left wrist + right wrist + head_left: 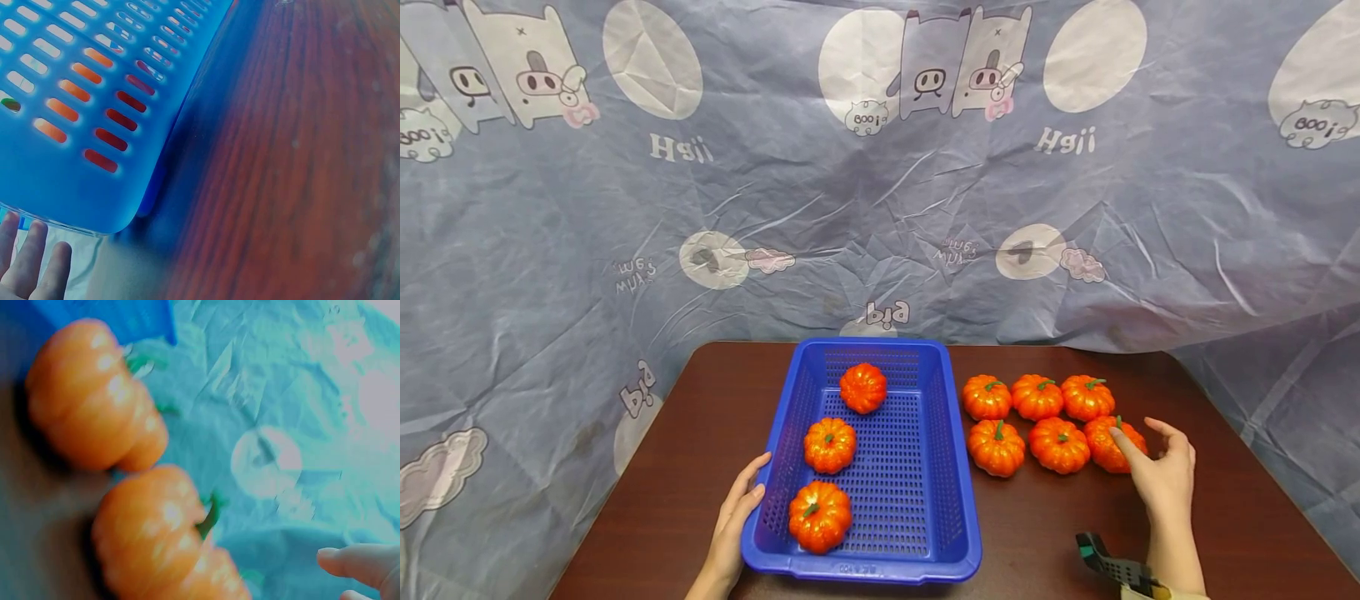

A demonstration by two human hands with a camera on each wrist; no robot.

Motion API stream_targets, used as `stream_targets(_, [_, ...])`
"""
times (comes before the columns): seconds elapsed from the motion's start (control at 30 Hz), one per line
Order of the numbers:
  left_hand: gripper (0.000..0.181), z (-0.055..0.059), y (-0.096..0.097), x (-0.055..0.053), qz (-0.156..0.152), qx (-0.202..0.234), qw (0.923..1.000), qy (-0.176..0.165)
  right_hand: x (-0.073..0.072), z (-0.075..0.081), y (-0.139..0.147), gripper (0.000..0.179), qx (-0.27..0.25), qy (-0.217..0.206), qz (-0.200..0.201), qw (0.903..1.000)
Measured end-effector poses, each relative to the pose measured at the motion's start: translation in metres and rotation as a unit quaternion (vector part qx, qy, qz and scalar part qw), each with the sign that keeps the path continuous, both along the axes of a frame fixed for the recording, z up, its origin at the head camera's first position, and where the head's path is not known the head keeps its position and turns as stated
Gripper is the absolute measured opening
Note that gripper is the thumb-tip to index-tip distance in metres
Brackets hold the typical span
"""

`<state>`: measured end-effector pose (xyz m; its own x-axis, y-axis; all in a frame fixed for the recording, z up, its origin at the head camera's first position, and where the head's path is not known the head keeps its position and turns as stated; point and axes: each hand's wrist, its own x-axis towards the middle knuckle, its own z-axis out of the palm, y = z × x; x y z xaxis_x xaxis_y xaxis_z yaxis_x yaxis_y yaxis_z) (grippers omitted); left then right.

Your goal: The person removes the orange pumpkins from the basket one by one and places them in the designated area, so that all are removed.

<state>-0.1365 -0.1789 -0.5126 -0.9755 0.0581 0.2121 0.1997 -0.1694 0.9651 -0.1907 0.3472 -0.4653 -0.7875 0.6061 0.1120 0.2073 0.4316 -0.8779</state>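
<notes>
A blue plastic basket [887, 467] with slotted walls stands on the table, and 3 small orange pumpkins lie in its left half: one at the back [862, 388], one midway [830, 445] and one in front [820, 517]. My left hand [730, 517] touches the basket's left rim near the front corner, its fingers [28, 262] extended. To the right of the basket, several more pumpkins sit in two rows. Over the right end of the front row, my right hand [1165, 475] has thumb and fingers spread, the thumb overlapping the end pumpkin [1108, 450]; contact is unclear.
The dark brown wooden table [1037, 533] carries everything. A grey-blue printed cloth [880, 208] hangs behind the table's far edge. Beside the right wrist shows a black strap-like piece [1112, 567]. Back-row pumpkins [1036, 397] sit close behind the front row.
</notes>
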Motion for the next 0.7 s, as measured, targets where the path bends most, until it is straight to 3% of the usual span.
stream_targets(0.3, [0.043, -0.001, 0.000, -0.002, -0.002, 0.004, 1.0000, 0.005, -0.018, 0.035, -0.033, 0.059, -0.017, 0.056, 0.061, 0.9964])
stream_targets(0.53, [0.043, -0.001, -0.001, -0.002, 0.005, -0.002, 1.0000, -0.001, -0.030, 0.071, -0.074, 0.057, 0.003, 0.076, 0.148, 0.9861])
stream_targets(0.7, [0.043, -0.002, -0.001, -0.001, 0.006, -0.006, 1.0000, -0.004, -0.040, 0.087, -0.098, 0.052, 0.011, 0.101, 0.206, 0.9733])
